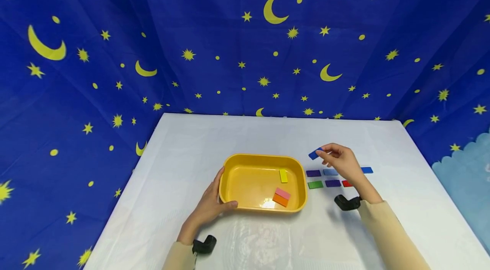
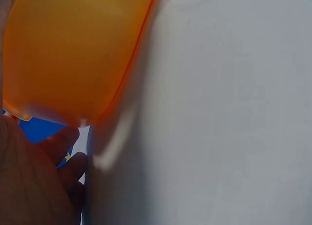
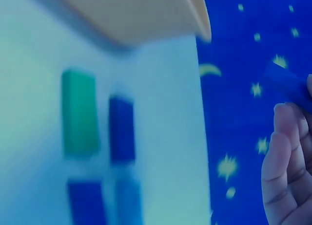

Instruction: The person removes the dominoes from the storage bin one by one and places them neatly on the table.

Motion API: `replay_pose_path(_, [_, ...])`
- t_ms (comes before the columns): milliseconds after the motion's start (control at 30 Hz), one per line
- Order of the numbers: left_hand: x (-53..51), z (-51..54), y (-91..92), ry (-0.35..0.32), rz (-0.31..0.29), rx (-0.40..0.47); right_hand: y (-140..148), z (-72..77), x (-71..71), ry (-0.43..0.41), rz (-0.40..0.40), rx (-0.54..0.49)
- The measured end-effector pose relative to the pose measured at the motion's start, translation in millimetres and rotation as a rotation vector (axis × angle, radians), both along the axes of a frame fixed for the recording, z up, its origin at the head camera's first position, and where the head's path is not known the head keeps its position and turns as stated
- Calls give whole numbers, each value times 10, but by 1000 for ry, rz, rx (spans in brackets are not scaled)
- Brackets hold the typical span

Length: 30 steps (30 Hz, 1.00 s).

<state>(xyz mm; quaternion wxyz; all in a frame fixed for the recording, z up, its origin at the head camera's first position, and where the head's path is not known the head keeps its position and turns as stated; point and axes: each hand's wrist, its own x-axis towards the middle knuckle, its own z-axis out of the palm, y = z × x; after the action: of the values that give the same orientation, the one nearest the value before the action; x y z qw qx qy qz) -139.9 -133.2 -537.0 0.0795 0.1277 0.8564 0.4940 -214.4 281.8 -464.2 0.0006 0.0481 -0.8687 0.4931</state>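
With its thumb at the near rim and its fingers along the left side, the left hand (image 1: 208, 205) holds a yellow plastic tray (image 1: 249, 180). Inside the tray lie a yellow block (image 1: 283, 175), a pink block (image 1: 283, 193) and an orange block (image 1: 280, 200), the last two side by side. Right of the tray and above the table, the right hand (image 1: 343, 162) pinches a dark blue block (image 1: 314, 154) between thumb and fingers. In the right wrist view this blue block (image 3: 285, 83) is partly cut off at the edge.
Two rows of flat blocks lie right of the tray, among them green (image 1: 315, 185), purple (image 1: 313, 173), light blue (image 1: 330, 172), red (image 1: 347, 183) and blue (image 1: 366, 170). Part of the rows is hidden by the right hand. A star-patterned blue curtain (image 1: 237, 40) borders the white table (image 1: 183, 151).
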Motion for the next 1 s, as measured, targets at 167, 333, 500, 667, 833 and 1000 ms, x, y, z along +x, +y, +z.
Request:
replay_pose_path(167, [-1,-5,-1,-1,8,-12,348,-100,94,-29,-94,-63])
replay_pose_path(333, [-4,-26,-2,-4,8,-24,688,-246,208,-54,-205,-113])
replay_pose_path(500, [-6,-35,0,1,9,-24,942,-315,325,-89,-289,-81])
replay_pose_path(667, [-3,-33,2,2,7,-15,1143,-427,399,-165,-369,-64])
replay_pose_path(833, [-3,-29,-4,9,9,-15,1211,-509,442,-189,-394,-12])
replay_pose_path(1000, [-10,-26,4,19,7,-17,1230,-561,469,-252,-432,40])
